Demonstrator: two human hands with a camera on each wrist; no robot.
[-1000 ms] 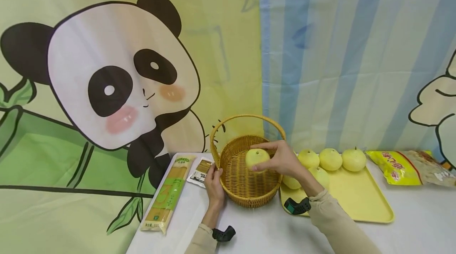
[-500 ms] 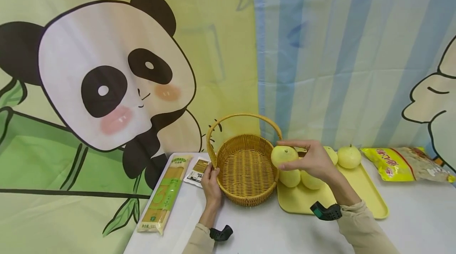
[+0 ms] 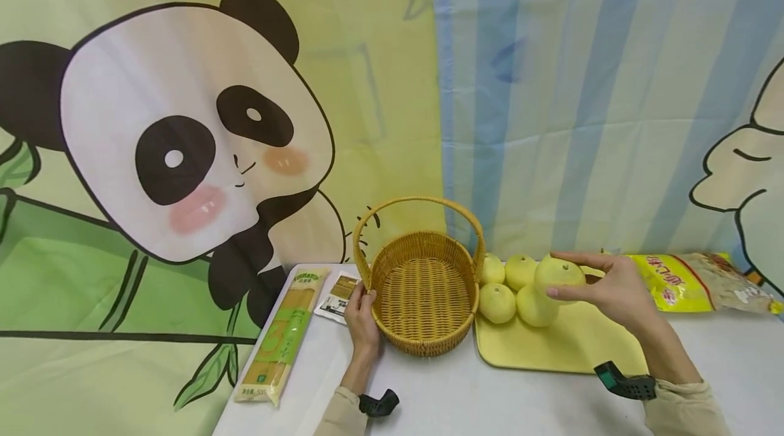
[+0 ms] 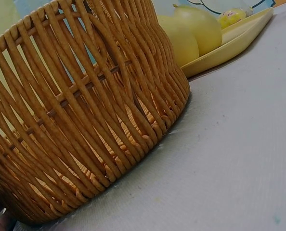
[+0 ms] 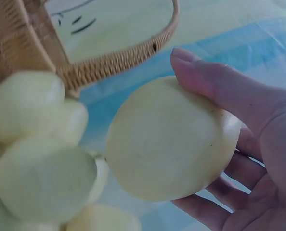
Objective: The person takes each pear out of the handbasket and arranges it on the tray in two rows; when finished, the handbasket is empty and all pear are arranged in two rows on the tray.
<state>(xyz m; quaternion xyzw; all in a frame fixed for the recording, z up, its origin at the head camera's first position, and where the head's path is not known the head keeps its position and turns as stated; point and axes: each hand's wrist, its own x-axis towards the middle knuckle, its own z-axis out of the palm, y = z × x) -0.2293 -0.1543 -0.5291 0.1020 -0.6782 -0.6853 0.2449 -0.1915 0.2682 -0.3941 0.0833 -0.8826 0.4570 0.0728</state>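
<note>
A round wicker basket [image 3: 425, 337] with a tall arched handle stands on the table, its woven bottom in sight. My left hand [image 3: 363, 324] grips its left side near the foot of the handle, thumb at the rim; in the left wrist view the basket wall [image 4: 85, 106] hides nearly all of that hand. My right hand [image 3: 618, 290] holds a pale yellow round pear [image 3: 557, 276] between thumb and fingers, above the yellow tray [image 3: 588, 341]. In the right wrist view the held pear [image 5: 167, 142] is in front of several others. Several pears [image 3: 497, 303] sit at the tray's left side.
A noodle packet [image 3: 284, 337] and a small sachet [image 3: 338, 296] lie left of the basket. Right of the tray lies a yellow food bag [image 3: 680, 283]. Behind the white table [image 3: 465, 402] hangs a printed curtain [image 3: 551, 116] with a panda.
My right hand has moved right with the pear, from over the basket to over the tray. My left hand has stayed on the basket. The view has shifted slightly.
</note>
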